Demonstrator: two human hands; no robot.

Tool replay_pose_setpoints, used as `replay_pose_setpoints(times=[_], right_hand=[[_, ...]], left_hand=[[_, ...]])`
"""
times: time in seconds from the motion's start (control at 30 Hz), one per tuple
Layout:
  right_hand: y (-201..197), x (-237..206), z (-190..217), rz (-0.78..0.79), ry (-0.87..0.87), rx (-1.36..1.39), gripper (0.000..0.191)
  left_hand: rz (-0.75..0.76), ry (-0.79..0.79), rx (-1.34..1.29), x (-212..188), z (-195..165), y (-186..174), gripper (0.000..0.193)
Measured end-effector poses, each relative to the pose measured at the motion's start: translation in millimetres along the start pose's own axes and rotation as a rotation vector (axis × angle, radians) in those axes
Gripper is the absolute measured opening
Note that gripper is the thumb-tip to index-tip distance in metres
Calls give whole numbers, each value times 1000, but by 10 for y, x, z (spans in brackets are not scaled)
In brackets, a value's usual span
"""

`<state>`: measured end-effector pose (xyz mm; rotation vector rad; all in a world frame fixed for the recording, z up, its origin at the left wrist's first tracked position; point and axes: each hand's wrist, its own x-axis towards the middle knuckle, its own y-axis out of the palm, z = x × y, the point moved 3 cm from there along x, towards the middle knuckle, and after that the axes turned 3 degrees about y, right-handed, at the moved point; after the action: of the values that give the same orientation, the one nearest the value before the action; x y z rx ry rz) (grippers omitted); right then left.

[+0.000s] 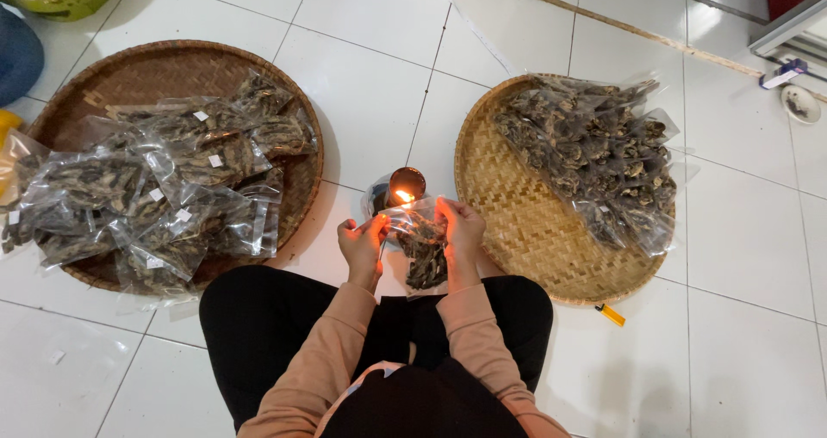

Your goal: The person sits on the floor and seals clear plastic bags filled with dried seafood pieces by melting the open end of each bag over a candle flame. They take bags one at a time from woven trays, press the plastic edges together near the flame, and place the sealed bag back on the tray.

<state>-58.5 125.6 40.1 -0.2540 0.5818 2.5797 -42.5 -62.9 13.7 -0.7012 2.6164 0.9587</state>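
The person sits on the white tiled floor (370, 102) with a small lit flame (403, 196) directly ahead of the knees. All positions below are given relative to this flame.

The left hand (363, 244) sits just below and left of the flame; the right hand (459, 227) sits just below and right of it. Both hands hold one clear plastic bag (420, 247) filled with dark dried pieces. Each grip is closed, pinching the bag's top edge, one at each end. The edge is stretched taut between the two grips and presented close to the flame, while the filled body of the bag hangs down toward the lap, away from the heat. This arrangement appears to expose only the open mouth of the bag to the flame.

The flame burns in a small round holder (405, 184) standing on the floor, touching no tray.

Left of the flame lies a dark round woven tray (129, 72) carrying a loose pile of filled bags (155, 188) with small white labels. Right of the flame lies a lighter woven tray (508, 223) carrying a denser heap of bags (594, 154). Both trays lie within arm's reach.

A small yellow lighter (611, 315) lies on the floor below and right of the flame, just beside the lighter tray's rim.
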Motion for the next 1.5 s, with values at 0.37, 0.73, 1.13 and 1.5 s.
replay_pose_setpoints(times=[0.37,0.73,1.13,1.5], right_hand=[[168,-67,-86,-17,24,7,12],[269,-158,-186,-13,6,-44,11],[374,-298,-243,41,-4,-85,12],[375,-305,-249,29,32,-34,12]], left_hand=[[-29,31,-12,24,-94,-160,58],[-58,38,-7,27,-199,-330,56],[-74,48,-30,24,-278,-478,55],[-79,26,-17,17,-292,-455,57]])
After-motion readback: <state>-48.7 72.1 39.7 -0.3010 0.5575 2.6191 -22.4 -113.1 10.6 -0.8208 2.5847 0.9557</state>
